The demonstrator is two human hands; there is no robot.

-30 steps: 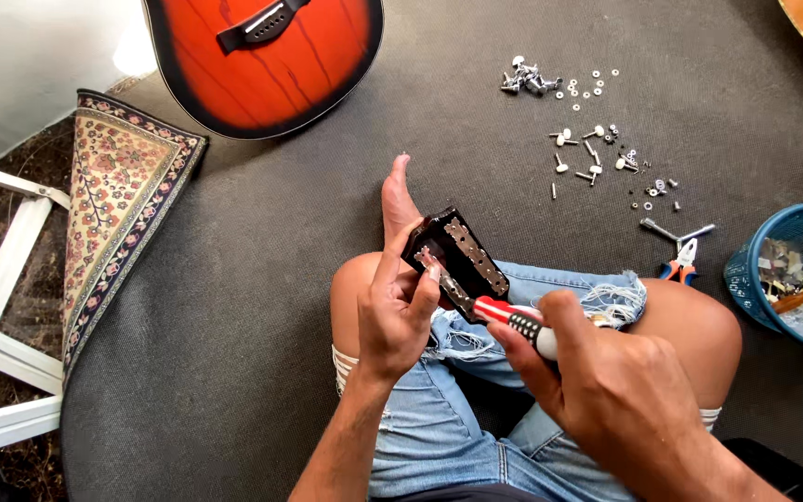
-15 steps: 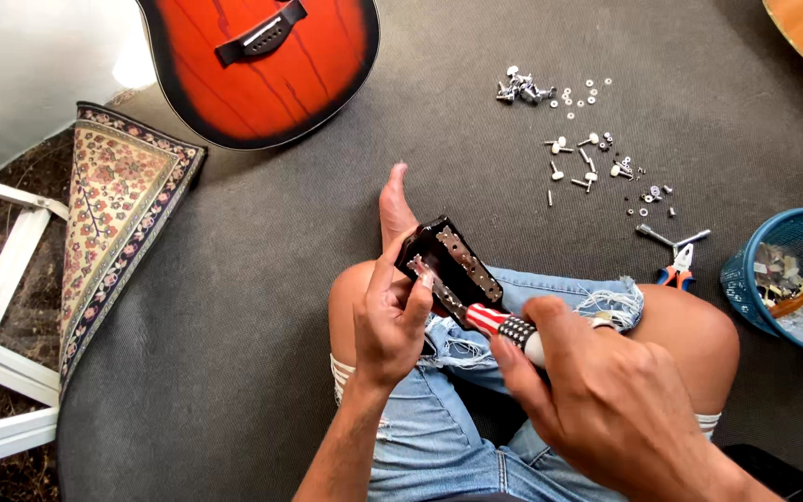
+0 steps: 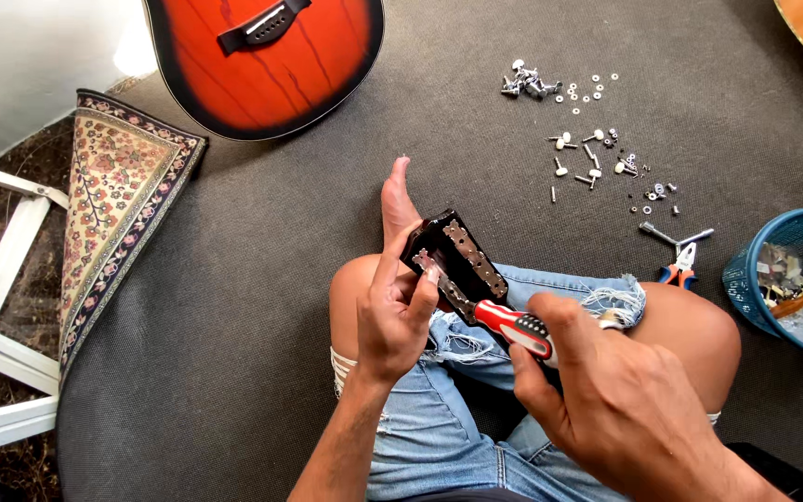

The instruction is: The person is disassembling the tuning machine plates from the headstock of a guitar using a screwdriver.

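Observation:
A dark guitar headstock with a metal tuner plate rests over my knee. My left hand grips its near end, thumb and fingers wrapped around it. My right hand holds a screwdriver with a red, black and white handle. Its metal tip touches the side of the headstock near my left fingers. I sit cross-legged in torn blue jeans on grey carpet.
A red-orange guitar body lies at the top. Small metal tuner parts, screws and washers are scattered at upper right, with pliers near a blue basket. A patterned rug and white frame lie left.
Both hands, the headstock and the screwdriver have stayed nearly still; only small shifts of the view and of my grip show.

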